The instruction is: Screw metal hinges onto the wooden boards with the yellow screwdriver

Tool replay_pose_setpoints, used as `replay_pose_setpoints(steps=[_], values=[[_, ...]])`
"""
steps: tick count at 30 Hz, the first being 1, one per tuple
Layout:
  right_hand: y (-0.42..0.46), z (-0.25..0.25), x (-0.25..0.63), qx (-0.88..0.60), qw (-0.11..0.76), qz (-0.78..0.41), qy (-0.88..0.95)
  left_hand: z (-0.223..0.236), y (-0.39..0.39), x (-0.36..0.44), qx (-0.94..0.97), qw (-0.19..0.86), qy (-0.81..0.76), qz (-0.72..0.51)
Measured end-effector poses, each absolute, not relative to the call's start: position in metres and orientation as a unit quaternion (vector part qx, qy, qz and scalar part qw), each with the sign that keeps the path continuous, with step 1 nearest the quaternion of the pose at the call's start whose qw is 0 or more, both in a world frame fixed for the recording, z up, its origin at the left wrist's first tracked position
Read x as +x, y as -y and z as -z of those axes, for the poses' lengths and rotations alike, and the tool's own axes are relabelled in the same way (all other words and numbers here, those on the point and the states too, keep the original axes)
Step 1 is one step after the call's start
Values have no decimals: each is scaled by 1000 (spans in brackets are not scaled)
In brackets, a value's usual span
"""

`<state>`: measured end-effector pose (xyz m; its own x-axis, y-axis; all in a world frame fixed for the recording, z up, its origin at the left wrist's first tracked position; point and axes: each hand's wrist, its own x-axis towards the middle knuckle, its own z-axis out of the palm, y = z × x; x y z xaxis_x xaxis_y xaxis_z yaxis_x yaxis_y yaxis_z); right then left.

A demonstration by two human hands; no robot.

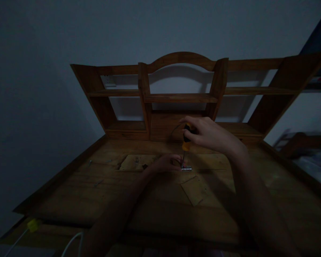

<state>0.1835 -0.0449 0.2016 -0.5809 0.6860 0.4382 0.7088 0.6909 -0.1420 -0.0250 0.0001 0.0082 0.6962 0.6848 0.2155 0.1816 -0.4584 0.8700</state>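
My right hand [199,132] grips the yellow and black handle of a screwdriver [186,144], held nearly upright with its shaft pointing down. Its tip meets a small shiny metal hinge [187,168] on the wooden desktop [149,207]. Close against the tip and the left end of the hinge, my left hand [167,163] has its fingers curled into a pinch. Whatever lies between those fingertips is hidden in the dim light.
Just in front of the hinge lies a loose piece of thin board [194,191]. A torn strip [137,162] and several small screws [90,163] are at the left. Wooden shelves [180,98] stand behind; a yellow-ended white cable [32,225] is at the front left.
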Motion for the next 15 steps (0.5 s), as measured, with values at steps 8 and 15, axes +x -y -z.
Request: replay_pose_setpoints(steps=[8,15], values=[[44,-198,179,-424,225,74,874,-11,2,-24,799,457,-275,-277],[44,-199,181,-391,234,39,889,-12,1,-25,808,436,-290,-271]])
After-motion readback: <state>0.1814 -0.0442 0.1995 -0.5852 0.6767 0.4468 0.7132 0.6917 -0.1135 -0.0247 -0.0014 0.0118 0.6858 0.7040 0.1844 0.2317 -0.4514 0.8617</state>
